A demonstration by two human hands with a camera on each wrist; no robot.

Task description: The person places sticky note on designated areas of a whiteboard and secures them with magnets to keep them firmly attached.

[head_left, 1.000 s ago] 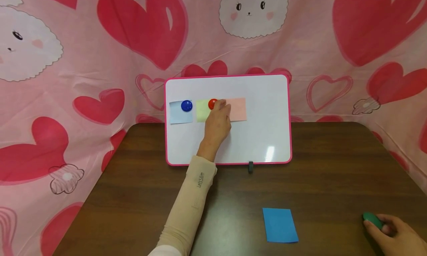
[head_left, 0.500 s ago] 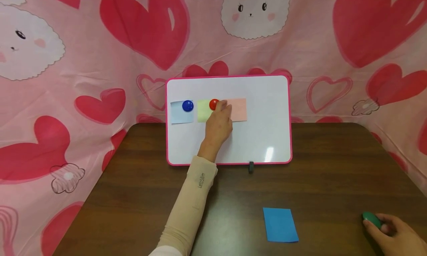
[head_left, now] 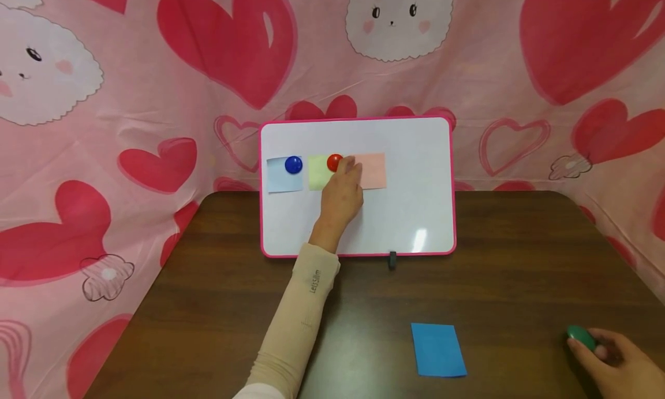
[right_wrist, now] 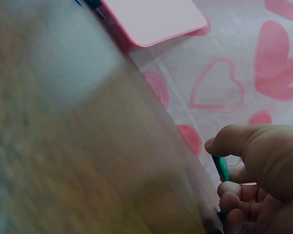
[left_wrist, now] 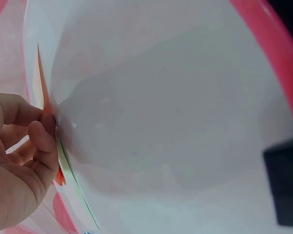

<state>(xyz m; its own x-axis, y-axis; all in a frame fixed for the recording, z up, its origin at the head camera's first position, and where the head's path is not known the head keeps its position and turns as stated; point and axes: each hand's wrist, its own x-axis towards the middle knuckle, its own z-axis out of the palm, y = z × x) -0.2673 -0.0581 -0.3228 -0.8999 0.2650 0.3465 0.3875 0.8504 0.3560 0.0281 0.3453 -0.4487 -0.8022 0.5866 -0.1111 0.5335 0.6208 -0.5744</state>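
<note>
My left hand [head_left: 340, 194] reaches to the whiteboard [head_left: 415, 202] and pinches the left side of a pink sticky note [head_left: 374, 171] at its surface. In the left wrist view, the note's free end [left_wrist: 40, 83] stands slightly off the board. Beside the fingers, a red round magnet [head_left: 335, 163] sits on a pale green note [head_left: 318, 176]. Further left, a blue magnet [head_left: 293, 164] lies over a light blue note [head_left: 283, 182]. At the lower right my right hand [head_left: 623, 364] holds a green round magnet [head_left: 581, 337] between thumb and fingers, above the table.
A bright blue sticky note [head_left: 439, 350] lies on the brown table [head_left: 499, 283] between the arms. A small dark foot [head_left: 392, 260] sticks out under the board's pink frame. Behind the table hangs a pink heart-patterned cloth [head_left: 483, 81].
The head view has shifted slightly. My right hand with the green magnet has risen a little in that view. The left hand stays at the pink note.
</note>
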